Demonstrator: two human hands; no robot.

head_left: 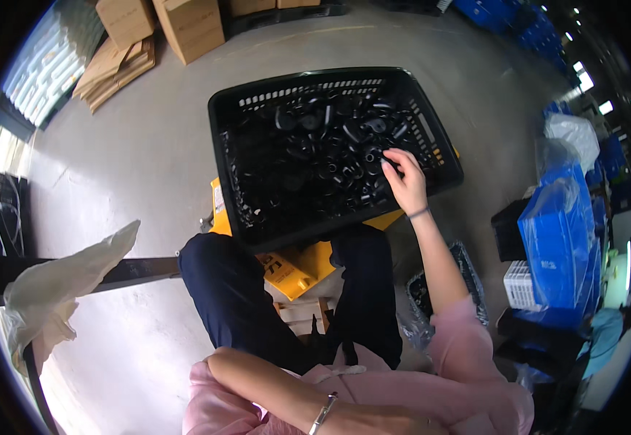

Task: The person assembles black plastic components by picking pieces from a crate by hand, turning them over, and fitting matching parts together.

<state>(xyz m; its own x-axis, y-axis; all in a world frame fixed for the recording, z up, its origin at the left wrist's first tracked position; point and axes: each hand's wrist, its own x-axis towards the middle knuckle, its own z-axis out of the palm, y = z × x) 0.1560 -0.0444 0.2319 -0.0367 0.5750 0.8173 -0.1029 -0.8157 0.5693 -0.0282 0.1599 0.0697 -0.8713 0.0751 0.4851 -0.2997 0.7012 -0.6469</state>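
Observation:
A black plastic crate (301,239) with slotted walls stands in front of my knees, holding many small glossy black parts (352,130), some curved and some ring-shaped. Over its right side, my right hand (407,181) has its thumb and fingers bent together near the parts. Something dark shows at the fingertips, too small to make out. My left forearm lies across my body at the lower edge, a bracelet (323,413) on its wrist. The fingers of my left hand (381,420) are hidden or cut off there.
Under the crate is a yellow pallet truck (290,279). A plastic-lined bin (420,293) stands by my right leg. Blue crates (558,239) and a white basket (520,285) are at the right, cardboard boxes (189,29) at the far left. White sheeting (62,290) hangs over a dark bar (138,270).

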